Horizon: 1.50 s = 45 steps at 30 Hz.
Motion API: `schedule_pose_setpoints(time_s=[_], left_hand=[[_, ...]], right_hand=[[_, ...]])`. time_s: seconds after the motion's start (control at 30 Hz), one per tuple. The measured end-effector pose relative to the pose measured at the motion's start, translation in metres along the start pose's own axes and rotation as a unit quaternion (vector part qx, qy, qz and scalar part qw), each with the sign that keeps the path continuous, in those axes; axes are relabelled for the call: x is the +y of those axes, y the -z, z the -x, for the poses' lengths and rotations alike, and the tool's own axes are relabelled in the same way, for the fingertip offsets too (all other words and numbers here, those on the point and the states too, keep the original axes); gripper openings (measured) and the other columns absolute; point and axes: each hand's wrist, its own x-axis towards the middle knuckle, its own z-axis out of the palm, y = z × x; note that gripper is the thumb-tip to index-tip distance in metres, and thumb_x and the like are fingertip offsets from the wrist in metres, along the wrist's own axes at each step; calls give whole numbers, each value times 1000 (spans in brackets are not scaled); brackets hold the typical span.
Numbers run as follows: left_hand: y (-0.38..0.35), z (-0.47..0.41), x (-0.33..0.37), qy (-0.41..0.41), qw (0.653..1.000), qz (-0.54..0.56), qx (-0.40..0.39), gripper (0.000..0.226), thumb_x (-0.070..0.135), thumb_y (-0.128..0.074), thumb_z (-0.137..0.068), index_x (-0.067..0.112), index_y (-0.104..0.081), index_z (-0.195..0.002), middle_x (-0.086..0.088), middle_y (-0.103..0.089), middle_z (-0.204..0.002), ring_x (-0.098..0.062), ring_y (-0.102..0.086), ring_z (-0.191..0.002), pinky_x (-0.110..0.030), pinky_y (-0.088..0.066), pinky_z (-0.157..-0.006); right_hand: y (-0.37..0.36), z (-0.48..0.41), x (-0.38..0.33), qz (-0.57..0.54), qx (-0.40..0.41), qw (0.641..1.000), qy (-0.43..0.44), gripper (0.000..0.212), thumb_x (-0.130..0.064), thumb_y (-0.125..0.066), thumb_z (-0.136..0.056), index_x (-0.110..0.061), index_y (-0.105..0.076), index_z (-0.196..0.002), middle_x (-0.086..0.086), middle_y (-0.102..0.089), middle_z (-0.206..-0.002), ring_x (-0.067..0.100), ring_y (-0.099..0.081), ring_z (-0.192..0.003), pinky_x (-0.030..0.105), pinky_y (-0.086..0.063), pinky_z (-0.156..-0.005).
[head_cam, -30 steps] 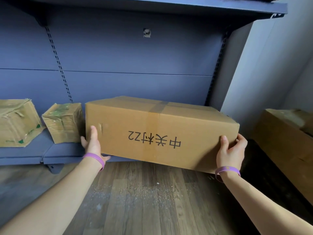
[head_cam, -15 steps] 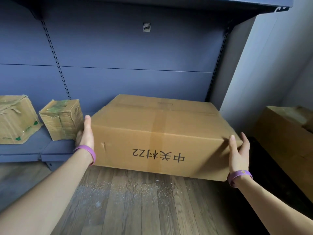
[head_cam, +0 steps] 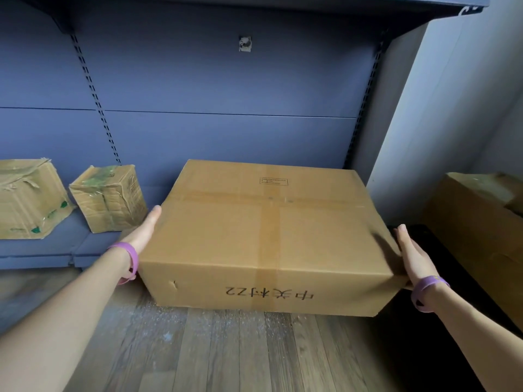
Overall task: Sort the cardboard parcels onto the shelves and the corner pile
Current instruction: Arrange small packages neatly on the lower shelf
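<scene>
On the far left, two small crumpled boxes sit on the low blue shelf (head_cam: 42, 250): the first small box (head_cam: 25, 199) is cut by the picture's left edge, and the second small box (head_cam: 109, 198) stands tilted just beside it, with a narrow strip of bare shelf between them. Bare shelf also shows in front of both, out to the shelf's front lip. The left hand (head_cam: 141, 236) lies flat, fingers straight and together, pressed against the left side of the large box (head_cam: 268, 236); it fills the gap between that box and the second small box, touching only the large one. The large box rests with its rear part over the shelf, near the blue back panel (head_cam: 226, 86), while its front face overhangs the shelf lip above the wooden floor (head_cam: 226, 349). Its printed characters read upside down from this view. The right hand (head_cam: 410, 256) is flat and extended, palm against the box's right side at the front corner. Each wrist carries one purple band (head_cam: 131, 257). Right of the large box lies a dark gap, then a white wall (head_cam: 438, 123). One more brown box (head_cam: 481, 222) stands in the right corner, well apart. An upper shelf (head_cam: 311, 1) overhangs the bay. Count: four boxes, two hands, two bands.
</scene>
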Motion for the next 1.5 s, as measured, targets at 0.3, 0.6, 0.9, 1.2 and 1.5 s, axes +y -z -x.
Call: schedule_pose_setpoints(time_s=[0.3, 0.6, 0.9, 1.2, 1.5], left_hand=[[-3, -13, -7, -41, 997, -69, -18, 79, 56, -52, -95, 6, -31, -152, -11, -34, -158, -32, -34, -143, -44, -26, -116], [-1, -18, 17, -51, 992, -109, -45, 62, -1, -56, -97, 8, -31, -153, -13, -43, -151, -33, -44, -137, -38, -34, -113], [13, -12, 33, -74, 996, -26, 32, 54, -16, -69, -79, -10, -52, -130, -28, -57, -127, -41, -55, -121, -35, -45, -93], [25, 44, 57, -163, 982, 97, -3, 83, 85, -40, -80, 39, -34, -148, 10, -35, -155, -22, -32, -144, -52, -23, -119], [38, 46, 73, -93, 980, 172, 41, 102, 94, -17, -76, 21, -55, -136, -3, -56, -136, -29, -51, -127, -48, -33, -113]], right_hand=[[-9, -5, 3, 52, -15, 997, -50, 69, -63, -37, -97, -14, -45, -146, 11, -47, -148, 33, -45, -133, 41, -31, -112], [-16, -5, -5, 39, -9, 998, -49, 71, -52, -59, -93, -8, -43, -146, 14, -53, -141, 34, -52, -126, 38, -38, -106], [-10, 0, -35, -39, 3, 999, -10, 43, -13, -69, -90, -13, -55, -131, 12, -62, -118, 29, -59, -98, 39, -47, -86], [0, 10, -54, -42, -36, 995, 82, 69, 13, -60, -86, -20, -41, -144, 7, -54, -128, 27, -51, -114, 45, -44, -101], [4, 17, -63, -53, -38, 990, 122, 80, 26, -62, -75, -19, -45, -139, 7, -52, -124, 27, -45, -122, 50, -39, -107]])
